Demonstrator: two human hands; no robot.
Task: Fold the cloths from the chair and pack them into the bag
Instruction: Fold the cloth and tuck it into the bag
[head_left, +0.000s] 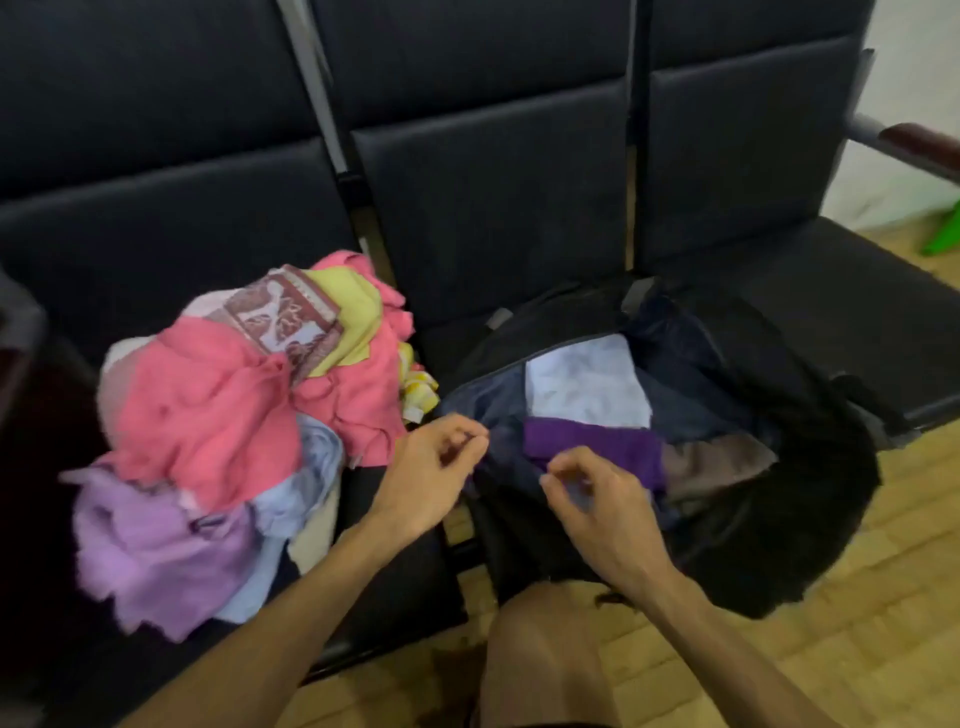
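A black bag (769, 530) lies open on the middle seat of the chair (493, 208). Inside it lie a folded white cloth (587, 384), a folded purple cloth (597, 447) and a brown cloth (722, 462). A loose pile of cloths (208, 415) in pink, yellow, lilac and pale blue, with a patterned maroon one on top, covers the left seat. My left hand (431, 473) hovers at the bag's left rim with its fingers loosely curled and nothing in them. My right hand (597, 504) hangs over the near edge of the purple cloth, half curled and also empty.
The row of dark padded seats has a metal armrest (904, 140) at the right end. My bare knee (545, 649) is just below the bag. A wooden floor (831, 623) runs in front, with a green object (945, 228) at the far right.
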